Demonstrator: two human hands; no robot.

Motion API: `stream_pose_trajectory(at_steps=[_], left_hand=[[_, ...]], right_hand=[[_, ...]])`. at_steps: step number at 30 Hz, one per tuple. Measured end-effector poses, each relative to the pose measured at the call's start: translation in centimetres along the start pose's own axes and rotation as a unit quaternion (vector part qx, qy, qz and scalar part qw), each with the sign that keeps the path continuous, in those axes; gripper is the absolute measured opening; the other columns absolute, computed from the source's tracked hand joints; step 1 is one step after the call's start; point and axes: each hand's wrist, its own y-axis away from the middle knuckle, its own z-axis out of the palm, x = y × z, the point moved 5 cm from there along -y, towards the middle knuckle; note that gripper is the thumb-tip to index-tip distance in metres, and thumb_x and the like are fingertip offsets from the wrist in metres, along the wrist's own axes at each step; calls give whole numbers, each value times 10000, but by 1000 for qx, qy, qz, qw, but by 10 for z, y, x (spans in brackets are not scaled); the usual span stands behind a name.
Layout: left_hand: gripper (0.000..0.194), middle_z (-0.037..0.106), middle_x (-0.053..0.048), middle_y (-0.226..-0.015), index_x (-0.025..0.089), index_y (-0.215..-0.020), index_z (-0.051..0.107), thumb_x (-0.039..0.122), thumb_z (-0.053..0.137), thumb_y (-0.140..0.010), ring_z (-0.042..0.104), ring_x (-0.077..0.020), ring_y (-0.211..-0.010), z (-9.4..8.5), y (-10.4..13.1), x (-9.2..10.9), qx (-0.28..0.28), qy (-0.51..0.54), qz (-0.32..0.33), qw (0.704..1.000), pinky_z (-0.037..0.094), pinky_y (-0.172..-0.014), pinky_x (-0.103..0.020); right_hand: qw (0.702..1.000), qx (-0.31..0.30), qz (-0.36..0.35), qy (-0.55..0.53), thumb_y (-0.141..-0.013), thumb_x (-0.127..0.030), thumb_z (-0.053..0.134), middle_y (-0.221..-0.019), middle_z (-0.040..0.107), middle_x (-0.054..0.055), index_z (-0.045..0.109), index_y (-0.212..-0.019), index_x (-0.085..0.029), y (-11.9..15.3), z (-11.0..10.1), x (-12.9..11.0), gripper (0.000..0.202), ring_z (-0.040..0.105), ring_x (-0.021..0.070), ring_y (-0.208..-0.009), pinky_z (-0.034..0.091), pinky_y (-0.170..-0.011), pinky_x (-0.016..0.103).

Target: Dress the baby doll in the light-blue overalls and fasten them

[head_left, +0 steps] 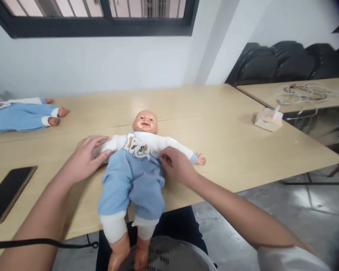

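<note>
A baby doll (145,177) in a white top and blue trousers lies on its back on the wooden table (228,113). Its head points toward the wall and its feet hang past the near edge. My left hand (89,155) is closed round the doll's sleeved arm on the left, hiding that arm's end. At the other side, the curled fingers of my right hand (177,162) pinch the doll's clothes near the waist; the fingertips are partly hidden. An elephant patch (138,146) shows on the chest. The doll's other arm stretches out beyond my right hand.
A second doll (22,114) in similar clothes lies at the far left. Near my left forearm is a dark phone (9,194), with a black cable (39,242) below. A tissue box (268,119) stands at right. Coiled cables (302,94) lie on another table before stacked chairs (288,62).
</note>
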Motion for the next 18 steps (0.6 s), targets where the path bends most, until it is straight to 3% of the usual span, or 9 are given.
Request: stream_pose_trajectory(at_steps=[3,5,7,9,13,18], left_hand=[[485,620,-96,-1375,231,-1325,599,550,523,-967,529,-331,-1288,2,-18,63,4,6,99,995,365,-1150,-473],[468,626,-96,-1383,225,-1341,597,514,531,-977,527,-329,-1300,17,-36,99,-35,2,152,988,362,-1146,-484],[474,623,-103,-1400,225,-1379,581,480,538,-982,524,-328,-1315,35,-55,120,-62,1,185,981,371,-1130,-486],[423,658,-108,-1340,225,-1334,616,449,538,-983,557,-320,-1273,52,-73,127,-82,-6,198,977,403,-1091,-475],[257,714,-108,-1107,190,-1077,686,374,545,-964,623,-302,-1084,68,-96,113,-70,-35,191,978,451,-977,-444],[130,691,-78,-1034,185,-999,633,256,553,-924,611,-270,-1047,64,-105,102,-9,-11,191,982,442,-950,-401]], right_hand=[[992,28,70,-100,-995,-295,487,-836,655,26,558,-921,-216,-7,0,11,129,593,181,-743,462,-706,313],[976,22,100,-194,-1020,-350,440,-851,670,13,515,-942,-231,-17,3,16,161,591,168,-709,470,-675,300],[955,7,105,-276,-1027,-387,425,-865,677,2,488,-962,-241,-32,7,19,172,591,154,-692,472,-652,282],[941,-2,102,-323,-1013,-388,443,-842,656,-13,482,-971,-243,-48,10,23,155,582,143,-677,464,-632,265],[939,0,103,-328,-988,-381,456,-762,577,-38,485,-964,-238,-69,7,41,148,531,136,-636,433,-595,251],[986,20,13,-166,-913,-277,573,-811,603,-4,611,-999,-200,-65,-9,51,121,541,158,-728,436,-702,294]])
